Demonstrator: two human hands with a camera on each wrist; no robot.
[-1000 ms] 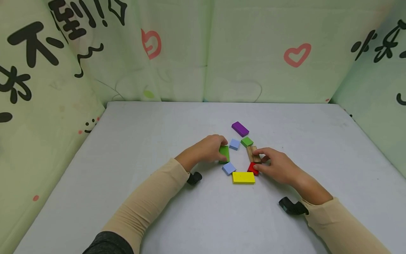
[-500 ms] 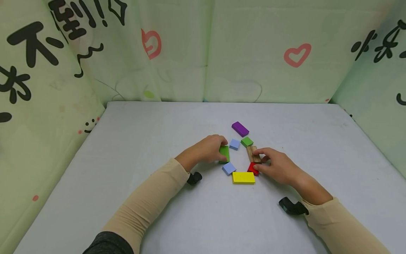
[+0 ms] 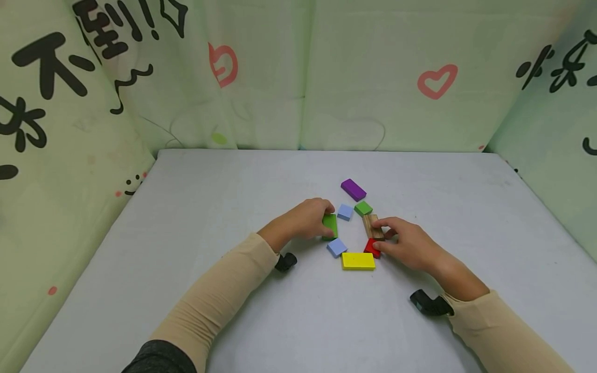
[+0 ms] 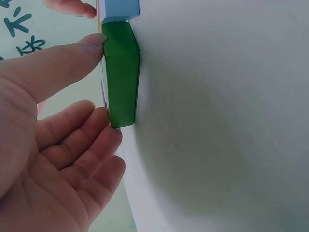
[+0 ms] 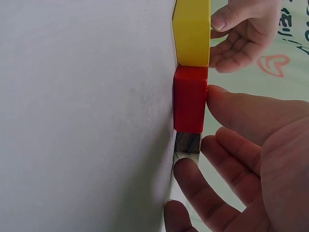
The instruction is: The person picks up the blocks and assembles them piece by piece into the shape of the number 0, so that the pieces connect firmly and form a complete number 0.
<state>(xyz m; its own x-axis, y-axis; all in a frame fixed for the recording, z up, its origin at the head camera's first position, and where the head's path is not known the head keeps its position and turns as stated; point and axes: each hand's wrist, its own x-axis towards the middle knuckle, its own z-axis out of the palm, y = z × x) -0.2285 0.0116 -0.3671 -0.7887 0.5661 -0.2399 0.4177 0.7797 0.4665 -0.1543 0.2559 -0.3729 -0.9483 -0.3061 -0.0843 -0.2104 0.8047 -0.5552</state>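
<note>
Several coloured blocks form a rough ring on the white table. At its left side lies a long green block [image 3: 330, 226], with my left hand [image 3: 309, 217] pinching it end to end, thumb at the near end [image 4: 120, 72] and fingers at the far one. My right hand [image 3: 408, 242] is across the ring. Its thumb touches the small red block [image 3: 371, 248], and its index fingertip rests on the wooden block [image 3: 370, 224]. In the right wrist view the red block [image 5: 189, 99] stands between the yellow block [image 5: 192, 34] and the dark end of the wooden block [image 5: 188, 142].
Two small light blue blocks, one upper [image 3: 345, 212] and one lower [image 3: 337, 247], flank the long green one. A small green block [image 3: 363, 208] adjoins the wooden one. Beyond the ring lies a purple block [image 3: 353, 189]. A printed curtain [image 3: 354, 77] encloses the table [image 3: 210, 176].
</note>
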